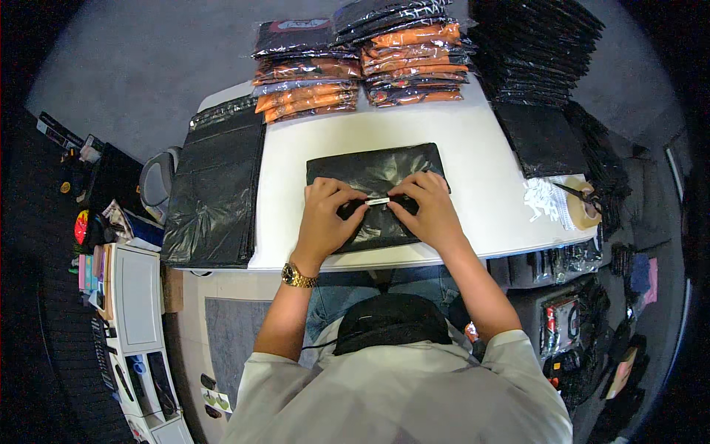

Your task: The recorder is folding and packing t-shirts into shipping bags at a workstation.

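A black plastic mailing bag [370, 164], folded to a rectangle, lies on the white table [484, 177] right in front of me. Over its middle, a small white label strip [378, 200] is stretched between my two hands. My left hand [330, 213] pinches the strip's left end between thumb and fingertips, and my right hand [430, 210] pinches its right end the same way. Both hands rest close to the bag's surface and cover parts of its sides. Whether the strip touches the bag, I cannot tell.
Flat black bags [214, 185] are stacked along the table's left. Clear-wrapped folded garments [309, 74] stand in two piles at the back. More black packages [540, 52] tower at back right. Scissors [580, 195] lie by white label sheets [542, 198] at the right edge.
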Available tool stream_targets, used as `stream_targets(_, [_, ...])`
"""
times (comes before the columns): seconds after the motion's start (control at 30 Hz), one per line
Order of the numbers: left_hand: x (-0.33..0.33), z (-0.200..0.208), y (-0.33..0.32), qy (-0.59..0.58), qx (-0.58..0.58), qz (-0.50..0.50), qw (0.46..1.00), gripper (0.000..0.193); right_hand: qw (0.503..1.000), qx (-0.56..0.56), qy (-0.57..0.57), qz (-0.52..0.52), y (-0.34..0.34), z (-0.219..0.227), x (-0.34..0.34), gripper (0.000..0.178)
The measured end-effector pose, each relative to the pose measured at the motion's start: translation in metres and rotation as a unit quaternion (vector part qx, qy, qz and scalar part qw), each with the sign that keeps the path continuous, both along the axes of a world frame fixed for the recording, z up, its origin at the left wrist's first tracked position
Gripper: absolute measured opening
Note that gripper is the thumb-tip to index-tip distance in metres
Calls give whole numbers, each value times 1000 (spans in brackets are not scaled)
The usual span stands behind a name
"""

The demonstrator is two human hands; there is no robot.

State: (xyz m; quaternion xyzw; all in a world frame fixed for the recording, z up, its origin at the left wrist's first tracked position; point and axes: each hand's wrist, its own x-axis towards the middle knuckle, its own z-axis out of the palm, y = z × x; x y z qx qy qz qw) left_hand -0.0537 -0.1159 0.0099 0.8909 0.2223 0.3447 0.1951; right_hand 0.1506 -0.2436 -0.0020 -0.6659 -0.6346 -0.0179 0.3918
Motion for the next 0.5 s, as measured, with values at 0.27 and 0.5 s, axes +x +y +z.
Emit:
stream_targets(0.27, [-14,8,2,-110,27,26,993,11,995,31,95,-28,-24,11,1,19])
stream_targets(0.5, [-2,16,-33,-94,-211,93,968,20,957,33,274,-84,-85,2,12,18])
